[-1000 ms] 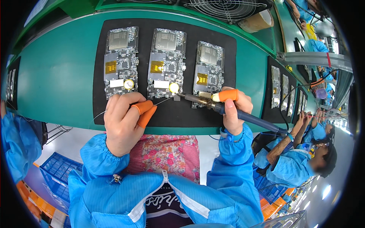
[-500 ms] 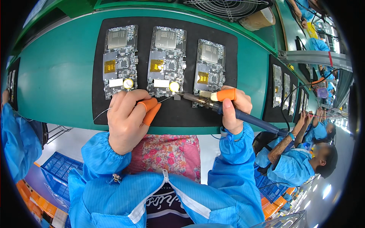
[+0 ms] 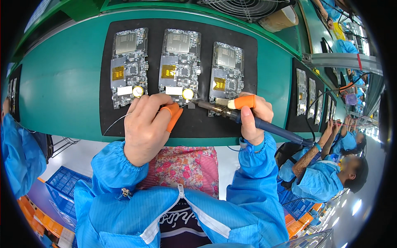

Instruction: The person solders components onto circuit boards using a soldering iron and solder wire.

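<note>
My right hand, with an orange finger cot on it, grips a soldering iron by its blue handle. The iron's tip is at the lower right edge of the middle circuit board, beside a round coin cell. Thin solder wire is pinched in my left hand, which wears orange finger cots; its end reaches toward the iron tip. Whether wire and tip touch is too small to tell. A left circuit board and a right circuit board flank the middle one.
The boards lie on a black mat on a green bench. A fan and a cardboard roll stand at the back. At right, a co-worker sits near another mat with boards. A blue crate is at lower left.
My left hand has moved a little right and up, bringing the solder wire closer to the iron tip. My right hand and the iron have barely moved.
</note>
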`<state>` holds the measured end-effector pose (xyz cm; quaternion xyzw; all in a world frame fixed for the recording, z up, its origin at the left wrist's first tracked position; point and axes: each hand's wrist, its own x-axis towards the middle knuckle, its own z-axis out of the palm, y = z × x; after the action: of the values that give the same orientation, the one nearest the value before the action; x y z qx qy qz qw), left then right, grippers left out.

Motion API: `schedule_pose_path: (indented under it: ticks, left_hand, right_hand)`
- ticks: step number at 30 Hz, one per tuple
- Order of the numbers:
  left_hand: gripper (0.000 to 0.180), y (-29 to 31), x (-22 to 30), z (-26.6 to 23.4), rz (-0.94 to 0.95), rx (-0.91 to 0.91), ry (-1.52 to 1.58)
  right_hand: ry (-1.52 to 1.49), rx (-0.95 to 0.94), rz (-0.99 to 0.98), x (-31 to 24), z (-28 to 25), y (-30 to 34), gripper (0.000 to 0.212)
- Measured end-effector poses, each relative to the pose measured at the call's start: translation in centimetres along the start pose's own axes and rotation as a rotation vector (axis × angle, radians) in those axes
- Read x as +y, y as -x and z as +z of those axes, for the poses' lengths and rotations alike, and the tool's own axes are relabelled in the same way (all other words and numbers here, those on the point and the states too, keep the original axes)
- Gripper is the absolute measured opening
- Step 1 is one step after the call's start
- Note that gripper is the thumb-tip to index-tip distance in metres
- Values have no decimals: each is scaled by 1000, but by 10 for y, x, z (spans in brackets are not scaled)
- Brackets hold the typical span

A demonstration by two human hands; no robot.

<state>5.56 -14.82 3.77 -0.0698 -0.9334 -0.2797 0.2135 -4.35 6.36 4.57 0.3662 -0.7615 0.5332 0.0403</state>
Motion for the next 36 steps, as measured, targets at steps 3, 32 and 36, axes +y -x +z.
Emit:
schedule_pose_path:
  ticks: [3, 32, 36]
  left_hand:
    - [19, -1, 3, -4, -108, 7, 154]
    - [12, 12, -9, -74, 98, 119, 4]
    - [13, 15, -10, -79, 88, 119, -12]
  right_hand:
    - [-24, 16, 5, 3, 0, 1, 12]
    - [-536, 516, 418, -3, -3, 4, 23]
    - [-745, 577, 416, 2, -11, 13, 24]
